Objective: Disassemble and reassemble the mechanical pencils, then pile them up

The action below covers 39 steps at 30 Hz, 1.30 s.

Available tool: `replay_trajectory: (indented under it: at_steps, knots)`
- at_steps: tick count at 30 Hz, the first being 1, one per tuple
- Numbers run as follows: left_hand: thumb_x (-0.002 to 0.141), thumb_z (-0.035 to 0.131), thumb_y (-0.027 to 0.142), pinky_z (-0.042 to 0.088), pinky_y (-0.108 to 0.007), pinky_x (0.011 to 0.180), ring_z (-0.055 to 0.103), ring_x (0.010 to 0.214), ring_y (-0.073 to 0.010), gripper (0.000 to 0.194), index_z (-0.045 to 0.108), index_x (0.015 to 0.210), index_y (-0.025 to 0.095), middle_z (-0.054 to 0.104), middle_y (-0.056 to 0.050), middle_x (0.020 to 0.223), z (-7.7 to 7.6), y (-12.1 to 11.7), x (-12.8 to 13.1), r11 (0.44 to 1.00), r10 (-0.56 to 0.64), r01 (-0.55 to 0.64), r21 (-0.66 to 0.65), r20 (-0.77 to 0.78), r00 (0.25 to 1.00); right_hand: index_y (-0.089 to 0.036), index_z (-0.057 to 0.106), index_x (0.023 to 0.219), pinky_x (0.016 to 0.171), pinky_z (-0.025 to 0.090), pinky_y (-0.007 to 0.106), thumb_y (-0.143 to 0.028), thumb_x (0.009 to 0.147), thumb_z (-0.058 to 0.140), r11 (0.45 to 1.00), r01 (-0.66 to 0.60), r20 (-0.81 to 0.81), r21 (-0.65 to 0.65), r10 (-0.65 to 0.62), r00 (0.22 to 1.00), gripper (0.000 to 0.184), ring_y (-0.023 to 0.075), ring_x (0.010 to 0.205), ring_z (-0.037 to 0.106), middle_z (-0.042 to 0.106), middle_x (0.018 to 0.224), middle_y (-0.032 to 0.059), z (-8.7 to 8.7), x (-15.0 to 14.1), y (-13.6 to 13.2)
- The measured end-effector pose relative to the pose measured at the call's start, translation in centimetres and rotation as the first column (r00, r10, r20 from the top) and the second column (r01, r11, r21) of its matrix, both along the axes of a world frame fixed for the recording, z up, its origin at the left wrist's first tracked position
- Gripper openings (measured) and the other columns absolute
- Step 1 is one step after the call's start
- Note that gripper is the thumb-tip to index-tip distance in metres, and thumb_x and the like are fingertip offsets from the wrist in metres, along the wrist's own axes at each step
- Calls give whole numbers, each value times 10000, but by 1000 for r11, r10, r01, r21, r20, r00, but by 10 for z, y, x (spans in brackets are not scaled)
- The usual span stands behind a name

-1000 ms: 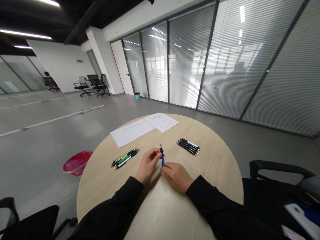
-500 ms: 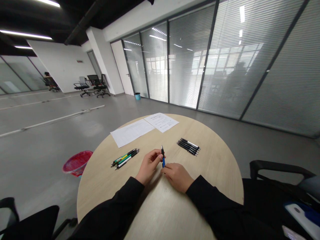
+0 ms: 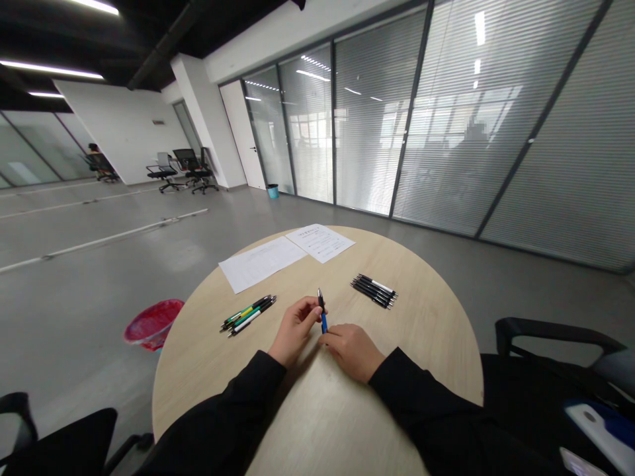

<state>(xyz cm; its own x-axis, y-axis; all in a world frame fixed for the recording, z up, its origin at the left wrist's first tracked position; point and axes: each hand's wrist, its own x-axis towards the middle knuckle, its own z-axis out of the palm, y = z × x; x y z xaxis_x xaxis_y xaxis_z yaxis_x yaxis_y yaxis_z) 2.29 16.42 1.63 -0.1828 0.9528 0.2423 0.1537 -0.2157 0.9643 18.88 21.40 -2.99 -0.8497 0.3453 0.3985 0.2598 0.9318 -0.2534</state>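
A pen (image 3: pixel 324 320) with a blue barrel, a black grip and a silver tip stands nearly upright between my hands, tip end up. My left hand (image 3: pixel 296 328) pinches its black upper part between thumb and fingers. Lower down, the fingers of my right hand (image 3: pixel 353 350) close on the blue end. To the left lies a loose group of green, yellow, white and black pens (image 3: pixel 251 316). On the right, several mostly black pens (image 3: pixel 373 291) lie side by side in a row, one with a white barrel.
Two printed paper sheets (image 3: pixel 265 263) lie at the far side of the round wooden table (image 3: pixel 421 337). A red basket (image 3: pixel 153 325) is on the floor at left. Black chairs (image 3: pixel 555 337) flank the table, and a glass partition (image 3: pixel 367 125) runs behind.
The pen's tip has tilted very slightly to the left. Both hands keep the same hold, and the other pens lie as before.
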Motion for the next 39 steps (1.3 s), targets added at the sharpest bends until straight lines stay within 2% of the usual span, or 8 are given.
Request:
replay_trajectory:
  at_steps: [11, 18, 22, 27, 33, 36, 39]
  knots:
    - [851, 650, 400, 470, -280, 678, 556, 696, -141, 247, 584, 875, 163, 618, -26, 799, -13, 5, -9, 998, 41, -42, 41, 9, 999, -206, 622, 1012, 745, 412, 252, -128, 878, 544, 997, 4, 37, -82, -1, 999, 174, 167, 846, 581, 618, 935, 34, 10, 1, -3]
    - [843, 632, 384, 445, -259, 654, 544, 675, -134, 228, 555, 793, 174, 571, 8, 715, -16, 8, -15, 988, 153, -151, 44, -43, 987, -209, 606, 1058, 779, 418, 249, -131, 943, 447, 988, 39, 43, -150, -33, 999, 211, 154, 854, 598, 622, 995, 47, 8, 2, -1]
    - [826, 626, 388, 431, -250, 620, 555, 673, -141, 226, 558, 797, 174, 576, 6, 704, -23, 10, -23, 982, 189, -189, 3, -66, 980, -198, 558, 1123, 779, 414, 258, -134, 935, 443, 977, 95, 29, -191, -91, 995, 230, 174, 879, 615, 649, 1005, 54, 9, 3, 1]
    - [791, 651, 417, 399, -243, 561, 529, 605, -136, 264, 584, 801, 161, 583, 4, 667, -32, 12, -29, 980, 179, -185, -74, -80, 981, -188, 495, 1201, 729, 400, 251, -136, 885, 502, 933, 230, 5, -276, -238, 971, 321, 178, 816, 625, 677, 943, 43, 10, 8, 7]
    - [773, 665, 444, 396, -253, 557, 524, 583, -139, 298, 607, 807, 153, 578, 6, 637, -36, 12, -29, 979, 149, -159, -129, -87, 985, -195, 600, 948, 677, 370, 246, -218, 892, 569, 901, 320, 14, -293, -330, 944, 68, 159, 729, 597, 662, 793, 10, 3, 13, 22]
    - [809, 626, 441, 376, -245, 553, 497, 563, -126, 287, 587, 798, 156, 552, 20, 614, -39, 12, -31, 982, 121, -138, -127, -128, 984, -195, 628, 929, 693, 371, 256, -235, 889, 594, 884, 393, 31, -254, -398, 917, 66, 168, 763, 589, 663, 801, 21, 2, 18, 31]
    - [831, 600, 436, 361, -237, 551, 473, 554, -115, 278, 580, 823, 159, 532, 31, 624, -42, 12, -33, 984, 109, -129, -119, -166, 980, -184, 648, 863, 779, 389, 281, -218, 879, 612, 868, 458, 19, -191, -463, 886, 52, 196, 874, 573, 663, 860, 53, 2, 25, 41]
